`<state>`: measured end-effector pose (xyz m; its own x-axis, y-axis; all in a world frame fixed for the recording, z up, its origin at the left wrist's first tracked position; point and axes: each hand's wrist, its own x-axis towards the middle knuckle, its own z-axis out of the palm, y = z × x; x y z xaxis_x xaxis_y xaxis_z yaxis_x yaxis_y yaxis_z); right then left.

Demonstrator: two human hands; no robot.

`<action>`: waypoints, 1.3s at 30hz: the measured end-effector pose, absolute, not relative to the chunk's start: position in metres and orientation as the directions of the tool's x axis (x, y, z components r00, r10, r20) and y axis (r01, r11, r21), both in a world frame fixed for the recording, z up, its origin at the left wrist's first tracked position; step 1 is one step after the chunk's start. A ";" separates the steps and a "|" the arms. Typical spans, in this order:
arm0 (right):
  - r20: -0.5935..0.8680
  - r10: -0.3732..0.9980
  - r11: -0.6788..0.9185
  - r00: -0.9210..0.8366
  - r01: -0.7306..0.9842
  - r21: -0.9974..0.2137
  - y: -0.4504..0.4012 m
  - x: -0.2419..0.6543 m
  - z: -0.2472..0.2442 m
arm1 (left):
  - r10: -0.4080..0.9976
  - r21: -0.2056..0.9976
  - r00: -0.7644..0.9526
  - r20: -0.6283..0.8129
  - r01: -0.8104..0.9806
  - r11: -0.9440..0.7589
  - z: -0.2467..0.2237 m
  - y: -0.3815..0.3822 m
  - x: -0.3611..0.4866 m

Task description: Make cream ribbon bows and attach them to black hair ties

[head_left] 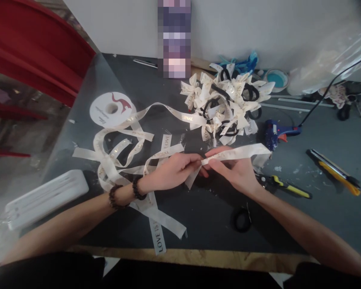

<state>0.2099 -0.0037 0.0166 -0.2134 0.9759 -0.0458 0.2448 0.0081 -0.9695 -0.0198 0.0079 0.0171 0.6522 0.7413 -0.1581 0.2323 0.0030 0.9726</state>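
Note:
Both hands meet over the middle of the dark table, pinching one cream ribbon [243,152] with gold print. My left hand [176,170] grips its gathered part, and a short tail hangs below the fingertips. My right hand [239,174] holds the same ribbon between thumb and fingers, its longer end folding over to the right. Under and beside my left wrist lie loose ribbon strips [108,166], some lettered. Beyond the hands is a pile of ribbon bows [209,90] with black hair ties among them. A single black hair tie [241,219] lies nearer me.
A ribbon spool [99,110] lies at the left, with a white case [48,196] nearer. To the right are a blue glue gun [279,132] with a cord, a yellow utility knife [333,170] and a yellow-handled tool [291,188]. Behind stands a tape roll [284,80].

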 end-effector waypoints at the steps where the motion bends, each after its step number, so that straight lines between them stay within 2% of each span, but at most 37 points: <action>1: -0.038 0.970 0.026 -0.241 0.258 -0.966 -0.004 0.210 0.017 | 0.737 0.973 0.658 -0.151 0.230 -0.005 0.017 0.008 -0.020; 5: 0.019 0.977 0.083 -0.212 0.297 -0.951 -0.003 0.210 0.016 | 0.702 0.972 0.694 -0.156 0.233 -0.014 0.017 0.008 -0.021; 11: 0.081 0.991 0.117 -0.109 0.379 -0.918 -0.004 0.210 0.017 | 0.716 0.962 0.650 -0.253 0.247 0.116 0.018 0.005 -0.021; 16: 0.031 0.997 0.047 -0.066 0.257 -0.965 -0.005 0.210 0.014 | 0.744 0.956 0.634 -0.211 0.292 0.023 0.020 0.008 -0.022; 19: 0.007 0.998 0.017 -0.055 0.183 -0.983 -0.004 0.210 0.012 | 0.736 0.974 0.653 -0.180 0.225 0.039 0.018 0.010 -0.022; 23: -0.005 0.999 0.001 -0.053 0.112 -0.994 -0.001 0.210 0.011 | 0.761 0.974 0.609 -0.226 0.119 0.194 0.012 0.009 -0.021; 29: 0.004 1.000 0.006 -0.019 0.092 -0.996 0.000 0.211 0.010 | 0.792 0.940 0.566 -0.228 -0.085 0.331 0.010 0.007 -0.018; 33: -0.008 0.999 -0.005 -0.043 0.092 -0.996 0.000 0.210 0.010 | 0.820 0.895 0.495 -0.286 -0.166 0.413 0.009 0.008 -0.018; 36: -0.030 0.998 -0.024 -0.056 0.098 -0.995 0.000 0.209 0.012 | 0.856 0.900 0.428 -0.290 -0.181 0.396 0.011 0.006 -0.017; 39: -0.040 0.997 -0.034 -0.061 0.095 -0.995 0.000 0.209 0.013 | 0.880 0.943 0.409 -0.241 -0.114 0.312 0.012 0.003 -0.016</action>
